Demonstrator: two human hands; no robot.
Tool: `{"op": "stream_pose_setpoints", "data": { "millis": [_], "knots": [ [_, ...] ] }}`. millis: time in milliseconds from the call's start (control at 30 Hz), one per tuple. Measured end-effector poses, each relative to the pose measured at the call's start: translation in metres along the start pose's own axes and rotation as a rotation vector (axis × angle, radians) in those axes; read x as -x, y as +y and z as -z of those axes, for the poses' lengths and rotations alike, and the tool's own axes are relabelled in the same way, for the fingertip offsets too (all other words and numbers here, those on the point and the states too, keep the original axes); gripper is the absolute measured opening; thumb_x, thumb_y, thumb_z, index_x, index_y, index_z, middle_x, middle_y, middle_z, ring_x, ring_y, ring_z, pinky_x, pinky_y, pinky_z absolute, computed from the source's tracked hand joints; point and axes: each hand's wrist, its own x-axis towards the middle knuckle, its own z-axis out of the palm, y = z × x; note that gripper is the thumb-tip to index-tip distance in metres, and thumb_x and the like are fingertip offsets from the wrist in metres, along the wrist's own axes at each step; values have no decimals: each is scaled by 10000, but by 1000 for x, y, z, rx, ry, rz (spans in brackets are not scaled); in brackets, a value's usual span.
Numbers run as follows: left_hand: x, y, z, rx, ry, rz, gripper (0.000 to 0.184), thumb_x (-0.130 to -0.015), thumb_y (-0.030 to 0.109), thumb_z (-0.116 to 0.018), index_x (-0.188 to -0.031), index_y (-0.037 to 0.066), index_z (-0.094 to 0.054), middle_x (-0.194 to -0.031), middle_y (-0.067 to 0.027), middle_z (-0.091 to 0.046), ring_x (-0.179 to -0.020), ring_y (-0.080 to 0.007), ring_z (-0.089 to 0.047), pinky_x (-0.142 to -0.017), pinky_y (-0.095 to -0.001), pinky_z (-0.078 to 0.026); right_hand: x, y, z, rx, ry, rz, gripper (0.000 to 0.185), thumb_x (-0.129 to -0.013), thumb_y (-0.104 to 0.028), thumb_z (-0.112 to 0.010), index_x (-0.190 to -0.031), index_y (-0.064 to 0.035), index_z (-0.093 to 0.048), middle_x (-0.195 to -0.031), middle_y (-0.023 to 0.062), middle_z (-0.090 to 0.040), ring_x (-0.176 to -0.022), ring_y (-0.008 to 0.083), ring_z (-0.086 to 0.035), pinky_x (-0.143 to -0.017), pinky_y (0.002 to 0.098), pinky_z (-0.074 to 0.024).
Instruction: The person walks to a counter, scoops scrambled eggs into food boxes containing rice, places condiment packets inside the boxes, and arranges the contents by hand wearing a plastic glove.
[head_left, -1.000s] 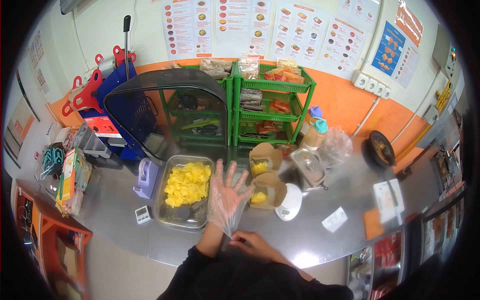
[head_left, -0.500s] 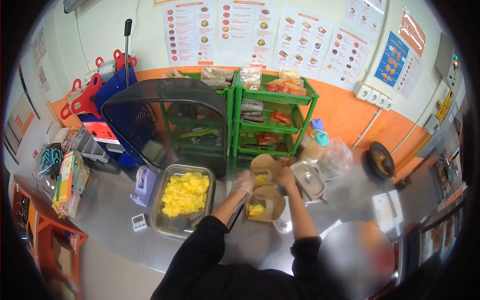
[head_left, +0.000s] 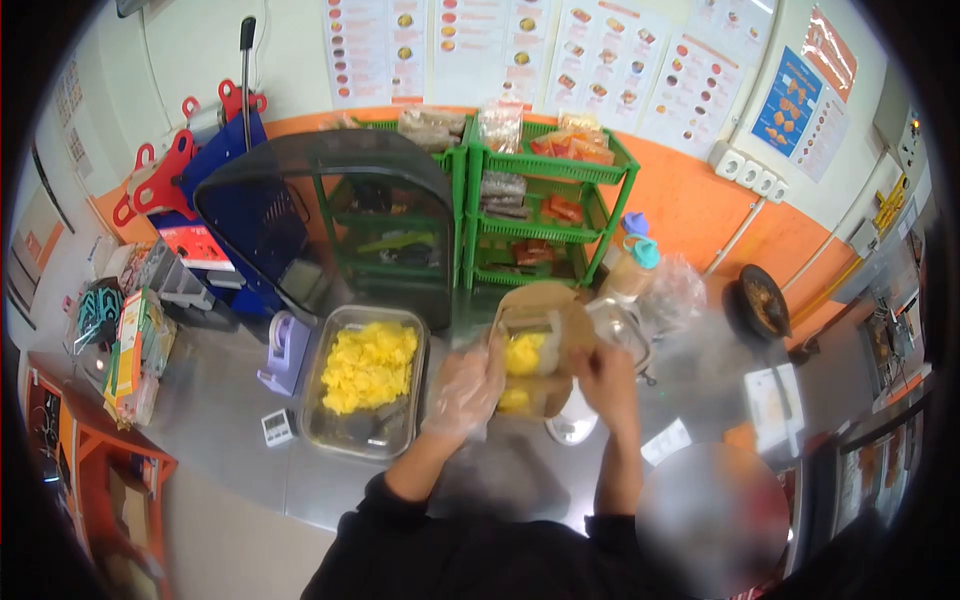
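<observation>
A: How much is shown as done?

B: Yellow food (head_left: 525,352) is already held in both cardboard boxes at the frame's centre: the upper box (head_left: 545,297) and, partly covered by it, the lower box (head_left: 548,398). The upper box's flap is not yet closed, and plenty of food is left in the tray (head_left: 405,428), left of centre.

A: And the hands?

B: The upper box's left side is gripped by the gloved left hand (head_left: 463,390), its fingers curled in. The bare right hand (head_left: 608,380) is seen at the right side, but it is blurred; whether its fingers are pinched or merely rested there cannot be told.

A: What is carried by the table (head_left: 225,465)?

B: A tape dispenser (head_left: 288,350) and a timer (head_left: 276,428) are set left of the tray; a white scale (head_left: 573,422) is partly hidden near the right hand.

A: The room?

B: A green rack (head_left: 600,172) is stood upper centre, and posters (head_left: 604,75) are fixed to the wall above.
</observation>
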Motion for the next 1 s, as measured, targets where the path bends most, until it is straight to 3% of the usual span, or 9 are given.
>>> {"op": "stream_pose_setpoints", "data": {
  "millis": [100,167,300,433,533,600,700,833,1000],
  "knots": [
    [63,-1,18,58,-110,187,289,-956,238,-425,-909,25,-615,-688,-235,-603,-602,-403,-589,-553,-460,-477,66,-20,1,-62,-97,-14,209,-850,-184,-616,-786,14,-635,-545,143,-554,-430,256,-484,-460,359,-393],
    [103,-21,17,127,-234,304,298,-950,257,-451,-939,13,-622,-705,-233,-601,-641,-400,-588,-584,-449,-462,106,-27,-2,-47,-343,-152,158,-854,-120,-601,-891,31,-628,-662,190,-620,-573,333,-627,-551,363,-488],
    [173,-39,2,350,-407,615,336,-946,291,-470,-1039,10,-629,-761,-225,-621,-709,-381,-608,-649,-413,-459,172,-11,-41,-131,-440,-296,145,-868,-101,-587,-894,36,-628,-689,207,-629,-595,344,-634,-566,359,-497],
    [196,-50,-21,400,-310,691,358,-943,301,-472,-1120,24,-614,-804,-212,-647,-742,-328,-630,-699,-379,-471,197,10,-60,-147,-408,-270,167,-854,-143,-626,-953,-9,-641,-733,181,-652,-591,305,-629,-538,348,-484],
    [195,-45,-19,416,-271,678,362,-943,330,-460,-1111,54,-624,-727,-227,-619,-702,-368,-629,-652,-427,-474,183,-11,-62,-258,-219,-286,206,-817,-105,-643,-1009,-32,-638,-1064,218,-616,-913,353,-614,-720,381,-506],
    [197,-44,-17,414,-271,685,368,-935,339,-474,-1137,65,-614,-752,-225,-628,-725,-355,-638,-664,-418,-479,170,-22,-60,162,-232,9,284,-747,-76,-676,-1029,-79,-644,-1333,197,-424,-1219,422,-390,-954,475,-398],
    [198,-48,-17,455,-252,667,411,-915,359,-506,-1184,61,-590,-825,-218,-650,-787,-329,-657,-704,-391,-494,153,-11,-81,467,-295,212,312,-690,-77,-697,-997,-108,-654,-1385,166,-335,-1292,438,-243,-1042,538,-261],
    [202,-61,-23,518,-196,630,539,-882,377,-566,-1247,-18,-526,-1008,-205,-661,-934,-283,-659,-819,-340,-504,141,1,-98,563,-258,362,311,-666,-82,-711,-970,-113,-652,-1365,164,-358,-1284,431,-257,-1011,570,-263],
    [198,-65,-8,638,-284,658,624,-878,334,-598,-1303,-89,-423,-1141,-231,-607,-1039,-284,-621,-892,-341,-485,128,-8,-31,-78,-236,112,195,-786,-48,-647,-977,-78,-622,-1157,151,-563,-1085,318,-529,-908,400,-423]
  ]
}}
